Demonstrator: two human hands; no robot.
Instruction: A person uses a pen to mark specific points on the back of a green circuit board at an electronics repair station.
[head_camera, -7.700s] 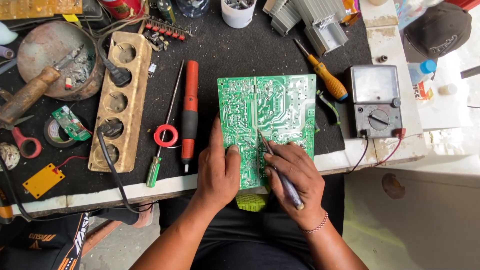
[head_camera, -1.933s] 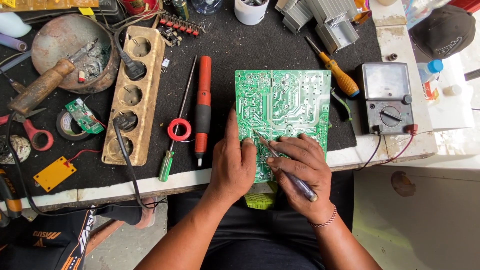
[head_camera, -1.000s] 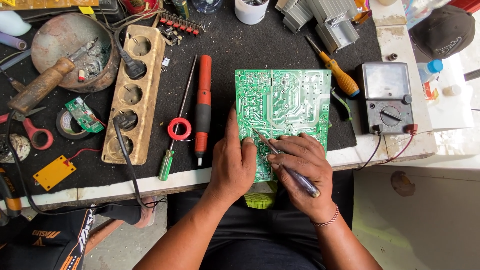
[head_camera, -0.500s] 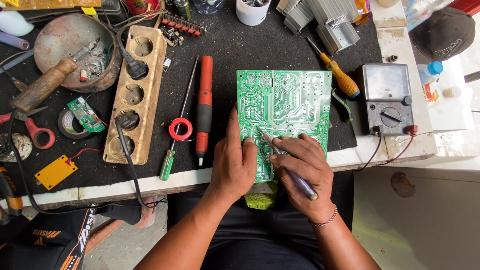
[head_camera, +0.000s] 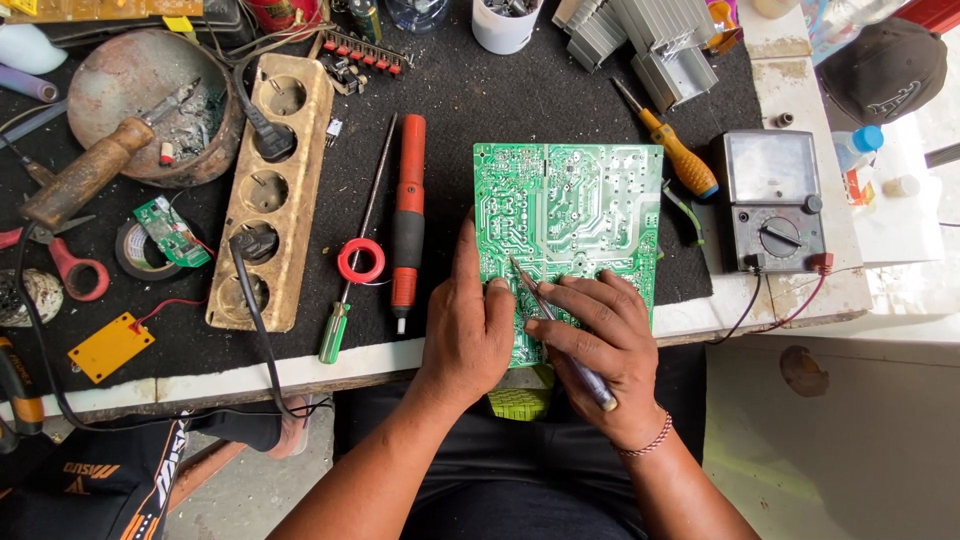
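A green circuit board (head_camera: 570, 215) lies solder side up on the black mat at the bench's front edge. My left hand (head_camera: 468, 325) rests flat on its lower left corner and presses it down. My right hand (head_camera: 605, 345) grips a thin pointed tool (head_camera: 560, 330) like a pen. The tool's tip touches the board near its lower left area, just above my left fingers. The lower part of the board is hidden under both hands.
Left of the board lie a red desoldering pump (head_camera: 407, 215), a green-handled screwdriver (head_camera: 345, 290), a red solder ring (head_camera: 361, 260) and a wooden socket strip (head_camera: 268, 190). An orange screwdriver (head_camera: 675, 155) and an analog multimeter (head_camera: 770, 200) sit to the right. A soldering iron (head_camera: 85, 175) rests in a metal bowl.
The board and both hands stay in nearly the same place. The tool tip has shifted slightly across the board's lower left area. The view moved a little.
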